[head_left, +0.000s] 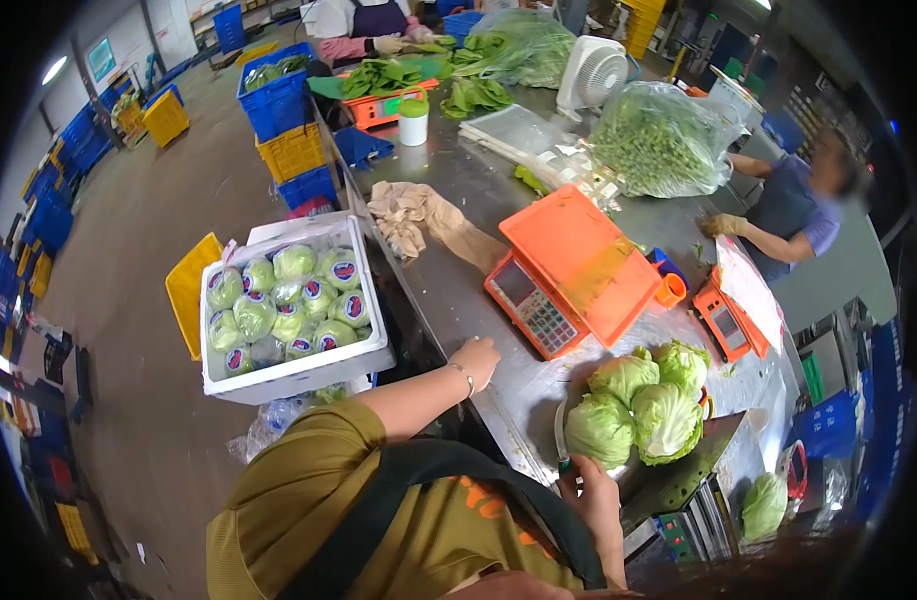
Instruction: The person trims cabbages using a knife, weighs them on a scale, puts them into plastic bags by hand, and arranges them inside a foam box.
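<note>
Gripping a knife by its handle, the right hand at lower centre had its fingers clear of the blade, probably for safety. Lettuces clustered beside it, below and right of centre, likely for easy reach: round, pale green, ruffled. The left hand rested in a fist at the table's edge.

The left arm was extended forward, its wrist nearly straight, the left hand curled into a loose fist. The right forearm lay nearer the torso, the right hand bent in a grip.
</note>
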Action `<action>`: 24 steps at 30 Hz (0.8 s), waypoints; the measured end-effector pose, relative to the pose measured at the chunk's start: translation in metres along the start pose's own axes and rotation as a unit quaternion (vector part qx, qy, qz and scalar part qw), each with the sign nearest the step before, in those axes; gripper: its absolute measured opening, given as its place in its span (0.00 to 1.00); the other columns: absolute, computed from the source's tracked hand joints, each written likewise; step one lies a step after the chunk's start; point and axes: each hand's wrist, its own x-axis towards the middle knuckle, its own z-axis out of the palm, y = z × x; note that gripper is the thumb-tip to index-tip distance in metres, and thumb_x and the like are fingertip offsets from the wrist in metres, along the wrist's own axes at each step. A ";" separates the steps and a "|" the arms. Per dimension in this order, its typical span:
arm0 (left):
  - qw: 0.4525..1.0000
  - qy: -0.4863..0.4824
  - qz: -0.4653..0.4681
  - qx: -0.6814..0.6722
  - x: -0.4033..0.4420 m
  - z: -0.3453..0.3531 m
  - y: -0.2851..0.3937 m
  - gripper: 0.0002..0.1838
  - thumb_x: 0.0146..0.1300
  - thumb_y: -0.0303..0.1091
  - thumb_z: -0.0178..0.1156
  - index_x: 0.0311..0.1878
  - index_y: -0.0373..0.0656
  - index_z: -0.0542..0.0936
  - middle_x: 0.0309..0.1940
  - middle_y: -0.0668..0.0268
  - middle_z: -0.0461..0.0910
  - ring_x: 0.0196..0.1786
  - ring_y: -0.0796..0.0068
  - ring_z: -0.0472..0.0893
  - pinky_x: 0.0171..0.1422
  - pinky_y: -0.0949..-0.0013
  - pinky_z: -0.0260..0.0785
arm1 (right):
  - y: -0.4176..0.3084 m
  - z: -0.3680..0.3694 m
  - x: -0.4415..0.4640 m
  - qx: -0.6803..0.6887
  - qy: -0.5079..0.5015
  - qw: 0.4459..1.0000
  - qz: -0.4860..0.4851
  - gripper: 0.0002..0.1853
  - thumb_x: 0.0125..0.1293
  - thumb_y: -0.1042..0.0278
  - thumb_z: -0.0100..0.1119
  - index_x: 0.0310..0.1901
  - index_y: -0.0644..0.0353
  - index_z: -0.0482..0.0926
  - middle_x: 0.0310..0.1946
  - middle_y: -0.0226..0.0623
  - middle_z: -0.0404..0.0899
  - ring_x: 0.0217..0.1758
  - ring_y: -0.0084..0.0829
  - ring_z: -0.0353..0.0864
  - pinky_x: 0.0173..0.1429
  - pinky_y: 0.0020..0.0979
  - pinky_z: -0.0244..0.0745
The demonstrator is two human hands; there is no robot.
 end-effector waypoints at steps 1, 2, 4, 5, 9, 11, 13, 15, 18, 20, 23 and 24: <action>1.000 0.003 -0.002 -0.012 0.004 0.003 -0.003 0.07 0.50 0.29 0.59 0.34 0.41 0.78 0.40 0.56 0.73 0.46 0.55 0.74 0.49 0.59 0.70 | -0.002 0.002 0.004 -0.010 -0.003 1.000 -0.008 0.19 0.48 0.72 0.63 0.45 0.56 0.75 0.31 0.40 0.76 0.29 0.41 0.78 0.33 0.36 0.73; 1.000 0.007 -0.004 -0.025 0.007 0.005 -0.007 0.05 0.49 0.28 0.60 0.32 0.41 0.78 0.38 0.57 0.74 0.44 0.56 0.76 0.48 0.59 0.70 | -0.005 0.003 0.009 -0.020 -0.006 1.000 -0.016 0.19 0.48 0.72 0.63 0.45 0.57 0.75 0.31 0.40 0.76 0.29 0.41 0.78 0.33 0.37 0.73; 0.987 0.024 0.001 -0.161 0.002 -0.014 -0.009 0.05 0.47 0.27 0.59 0.29 0.41 0.77 0.37 0.58 0.74 0.41 0.57 0.76 0.46 0.60 0.70 | -0.017 0.008 0.022 -0.013 0.016 0.999 -0.032 0.19 0.48 0.74 0.62 0.45 0.59 0.74 0.30 0.40 0.75 0.28 0.40 0.77 0.32 0.36 0.73; 0.973 0.034 0.002 -0.229 -0.005 -0.028 -0.012 0.04 0.46 0.26 0.59 0.28 0.41 0.77 0.36 0.58 0.75 0.40 0.58 0.77 0.45 0.61 0.70 | -0.024 0.012 0.028 -0.009 0.025 0.999 -0.041 0.19 0.48 0.75 0.62 0.45 0.60 0.74 0.30 0.40 0.75 0.27 0.40 0.77 0.32 0.36 0.73; 0.901 0.100 0.057 -0.418 -0.071 -0.079 -0.040 0.05 0.44 0.25 0.57 0.28 0.40 0.75 0.33 0.60 0.75 0.39 0.60 0.77 0.43 0.63 0.70 | -0.025 0.055 0.056 0.012 0.052 0.998 -0.039 0.19 0.48 0.76 0.61 0.46 0.62 0.73 0.32 0.39 0.72 0.25 0.34 0.73 0.30 0.31 0.70; 0.879 0.133 0.067 -0.453 -0.123 -0.091 -0.074 0.05 0.43 0.25 0.57 0.27 0.39 0.76 0.32 0.58 0.75 0.37 0.58 0.77 0.43 0.62 0.70 | -0.035 0.080 0.073 0.051 0.044 0.998 -0.008 0.18 0.49 0.76 0.58 0.45 0.65 0.73 0.32 0.39 0.70 0.27 0.34 0.71 0.32 0.31 0.69; 0.853 0.063 -0.072 -0.513 -0.173 -0.064 -0.115 0.06 0.44 0.28 0.58 0.28 0.39 0.76 0.32 0.58 0.76 0.37 0.57 0.77 0.44 0.62 0.69 | -0.046 0.104 0.095 0.018 0.039 0.994 -0.097 0.17 0.50 0.77 0.56 0.45 0.67 0.72 0.32 0.41 0.69 0.28 0.37 0.70 0.35 0.33 0.68; 0.886 0.035 -0.190 -0.421 -0.218 -0.015 -0.161 0.09 0.44 0.31 0.60 0.31 0.41 0.76 0.39 0.57 0.76 0.39 0.57 0.77 0.45 0.63 0.70 | -0.043 0.137 0.113 0.014 0.052 0.994 -0.091 0.17 0.52 0.78 0.55 0.46 0.68 0.71 0.32 0.43 0.68 0.29 0.39 0.69 0.36 0.35 0.67; 0.872 0.097 -0.325 -0.352 -0.283 0.084 -0.219 0.13 0.44 0.34 0.62 0.36 0.42 0.79 0.40 0.55 0.77 0.45 0.56 0.77 0.53 0.64 0.69 | -0.086 0.164 0.144 -0.037 0.054 0.996 -0.058 0.16 0.53 0.75 0.61 0.43 0.68 0.70 0.32 0.44 0.68 0.32 0.42 0.69 0.38 0.36 0.66; 0.863 0.153 -0.388 -0.284 -0.310 0.111 -0.247 0.16 0.45 0.33 0.61 0.40 0.43 0.80 0.40 0.55 0.78 0.46 0.56 0.77 0.54 0.63 0.69 | -0.094 0.175 0.165 -0.065 0.060 0.992 -0.092 0.14 0.53 0.75 0.62 0.39 0.68 0.70 0.33 0.44 0.68 0.33 0.44 0.69 0.39 0.36 0.66; 0.822 0.152 -0.458 -0.303 -0.322 0.085 -0.291 0.18 0.47 0.31 0.60 0.45 0.45 0.79 0.43 0.56 0.79 0.45 0.58 0.79 0.53 0.62 0.70 | -0.094 0.193 0.181 0.052 0.068 0.996 0.015 0.11 0.57 0.74 0.60 0.38 0.68 0.69 0.31 0.41 0.66 0.33 0.33 0.67 0.41 0.31 0.65; 0.797 0.136 -0.470 -0.353 -0.316 0.046 -0.310 0.18 0.47 0.31 0.60 0.45 0.45 0.79 0.44 0.56 0.79 0.45 0.57 0.79 0.53 0.62 0.70 | -0.079 0.200 0.182 0.063 0.068 0.995 0.020 0.11 0.59 0.74 0.59 0.39 0.68 0.68 0.30 0.37 0.66 0.31 0.27 0.64 0.37 0.28 0.64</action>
